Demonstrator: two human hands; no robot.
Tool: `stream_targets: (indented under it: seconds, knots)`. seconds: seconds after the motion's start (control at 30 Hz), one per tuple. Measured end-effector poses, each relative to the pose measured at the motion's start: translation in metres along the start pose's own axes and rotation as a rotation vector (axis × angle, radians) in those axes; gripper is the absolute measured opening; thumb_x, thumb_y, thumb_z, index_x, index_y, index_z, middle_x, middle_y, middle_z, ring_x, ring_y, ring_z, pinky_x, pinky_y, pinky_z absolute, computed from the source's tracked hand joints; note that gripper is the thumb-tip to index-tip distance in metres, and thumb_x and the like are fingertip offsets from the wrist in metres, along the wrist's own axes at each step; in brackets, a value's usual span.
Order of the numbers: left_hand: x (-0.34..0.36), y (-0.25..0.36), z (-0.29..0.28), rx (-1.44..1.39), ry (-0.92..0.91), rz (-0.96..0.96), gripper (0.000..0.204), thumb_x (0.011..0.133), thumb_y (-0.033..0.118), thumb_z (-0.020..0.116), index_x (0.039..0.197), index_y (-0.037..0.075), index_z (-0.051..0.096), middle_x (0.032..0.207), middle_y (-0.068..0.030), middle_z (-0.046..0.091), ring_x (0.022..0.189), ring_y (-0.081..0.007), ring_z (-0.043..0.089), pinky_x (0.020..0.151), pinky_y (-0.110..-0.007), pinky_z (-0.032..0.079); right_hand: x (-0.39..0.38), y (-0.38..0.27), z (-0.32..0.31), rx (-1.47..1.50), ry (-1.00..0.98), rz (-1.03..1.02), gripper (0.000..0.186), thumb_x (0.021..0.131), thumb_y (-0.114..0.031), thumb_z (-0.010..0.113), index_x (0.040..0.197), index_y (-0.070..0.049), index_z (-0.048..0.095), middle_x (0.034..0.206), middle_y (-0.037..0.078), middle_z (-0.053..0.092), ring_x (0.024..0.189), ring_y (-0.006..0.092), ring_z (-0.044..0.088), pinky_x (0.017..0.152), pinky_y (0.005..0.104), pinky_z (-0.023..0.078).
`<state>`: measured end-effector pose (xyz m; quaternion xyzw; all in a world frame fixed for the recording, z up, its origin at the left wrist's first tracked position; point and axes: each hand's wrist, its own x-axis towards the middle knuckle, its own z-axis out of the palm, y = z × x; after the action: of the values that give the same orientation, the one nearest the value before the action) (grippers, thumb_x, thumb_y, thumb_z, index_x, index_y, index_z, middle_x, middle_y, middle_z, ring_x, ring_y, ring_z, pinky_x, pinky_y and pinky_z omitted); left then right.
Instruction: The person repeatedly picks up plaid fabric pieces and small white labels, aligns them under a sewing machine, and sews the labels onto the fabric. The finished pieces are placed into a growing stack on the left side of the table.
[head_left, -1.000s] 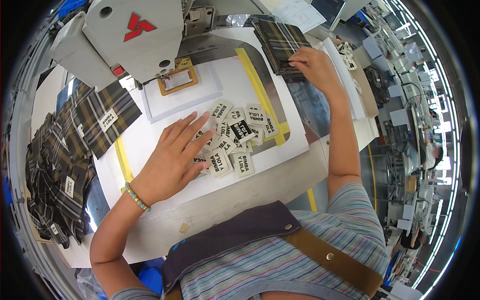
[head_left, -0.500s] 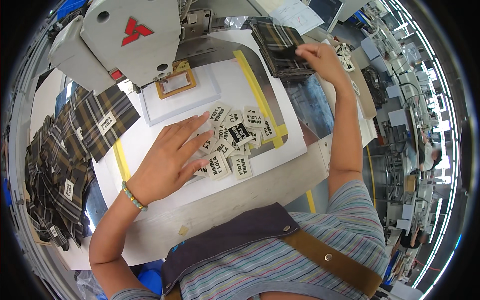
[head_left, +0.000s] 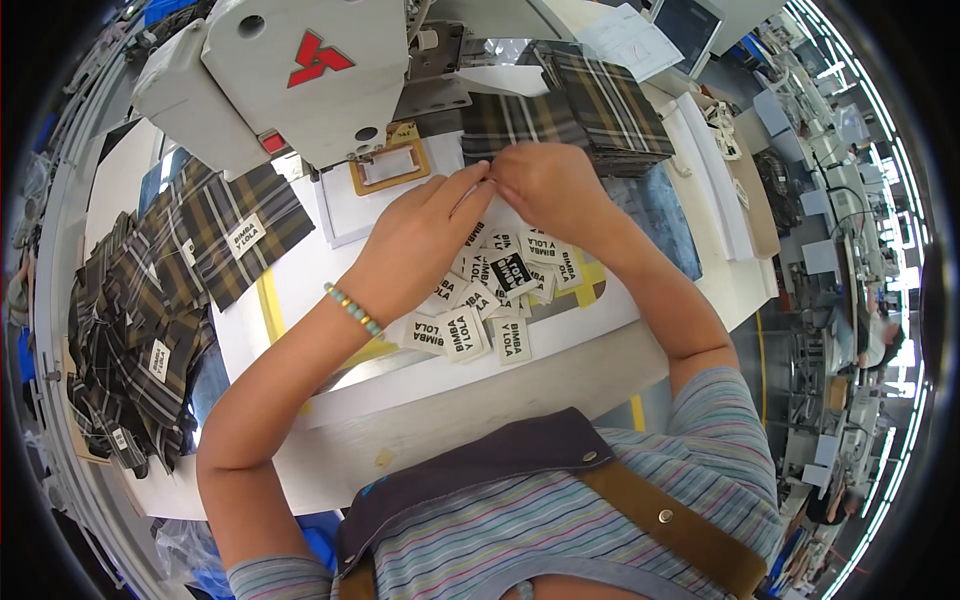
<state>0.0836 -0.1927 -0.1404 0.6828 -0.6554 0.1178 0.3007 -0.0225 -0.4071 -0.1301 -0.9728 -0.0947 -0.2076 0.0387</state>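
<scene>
A dark plaid fabric piece lies between the fabric stack and the sewing machine. My right hand pinches its near edge, fingers closed. My left hand reaches in from the left, its fingertips meeting the right hand's at the same edge; its grip is partly hidden. Below the hands are several loose white fabric labels with dark lettering, and one black label on top. The stack of plaid pieces is beyond my right hand. An orange clamp frame sits under the machine head.
The large white sewing machine head overhangs the far left of the work area. To the left, plaid pieces with sewn labels are heaped over the table's edge. Yellow tape marks the white sheet. A screen and papers stand at the back right.
My right hand has come left from the stack, bringing a plaid piece toward the machine. My left hand has moved up and right from beside the labels to meet it.
</scene>
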Motion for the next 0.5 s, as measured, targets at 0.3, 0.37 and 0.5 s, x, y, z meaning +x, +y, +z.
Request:
stream_targets:
  seconds: [0.3,0.37,0.5]
  knots:
    - [0.013,-0.027,0.026,0.101,0.148,0.114,0.015,0.08,0.008,0.069,0.093,0.006,0.061,0.091,-0.0079,0.059,0.088,-0.0269,0.064,0.076,-0.039,0.056,-0.031,-0.005,-0.017,0.032,0.063,0.066,0.01,0.087,-0.014,0.077,0.093,-0.007,0.076,0.095,0.002,0.072,0.093,0.0242,0.07,0.077,0.0371,0.059]
    - [0.011,-0.028,0.02,0.128,0.151,0.125,0.013,0.079,0.008,0.069,0.09,0.007,0.062,0.092,-0.0076,0.06,0.089,-0.026,0.064,0.078,-0.039,0.056,-0.042,0.005,-0.019,-0.028,0.05,0.087,0.007,0.088,-0.01,0.076,0.093,-0.006,0.077,0.095,0.002,0.072,0.092,0.0235,0.069,0.077,0.037,0.058]
    - [-0.004,-0.03,0.006,0.225,0.027,0.165,0.022,0.079,0.005,0.072,0.101,0.003,0.072,0.098,-0.0074,0.067,0.092,-0.026,0.068,0.08,-0.039,0.058,-0.039,0.009,-0.011,-0.098,0.097,0.045,0.008,0.085,-0.007,0.073,0.091,-0.006,0.076,0.094,0.002,0.072,0.092,0.0225,0.07,0.076,0.0367,0.058]
